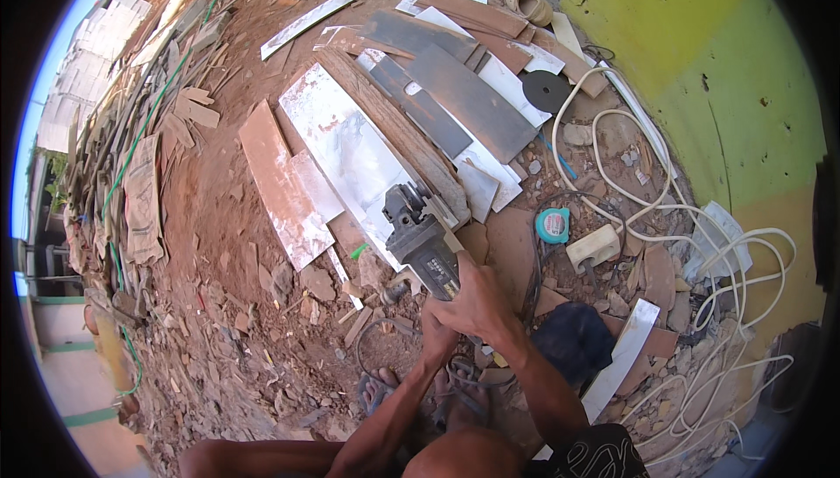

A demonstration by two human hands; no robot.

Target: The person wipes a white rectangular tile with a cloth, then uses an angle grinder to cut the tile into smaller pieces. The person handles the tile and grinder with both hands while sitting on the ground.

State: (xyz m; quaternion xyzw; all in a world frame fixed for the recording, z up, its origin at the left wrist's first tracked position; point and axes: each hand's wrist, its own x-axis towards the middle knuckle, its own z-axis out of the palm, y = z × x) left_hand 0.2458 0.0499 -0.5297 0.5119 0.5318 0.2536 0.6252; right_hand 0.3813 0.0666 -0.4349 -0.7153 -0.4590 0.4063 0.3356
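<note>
Both of my hands are closed around a dark grey angle grinder (429,255) held in front of me. My right hand (481,298) wraps the body's right side. Just below it, my left hand (440,325) grips the rear end, its fingers partly hidden. The grinder's head is over the near end of a long white board (337,128) smeared with reddish dust, beside a rough brown plank (398,132). Whether the disc touches the board I cannot tell. Dark grey panels (472,93) and more white and brown strips lie beyond.
To the right are a turquoise tape measure (552,226), a white socket block (593,248), looped white cable (739,281), a black disc (546,91) and a dark cloth (573,342). A green-yellow wall (700,58) bounds that side. Broken rubble (254,373) and a scrap pile (109,163) lie left.
</note>
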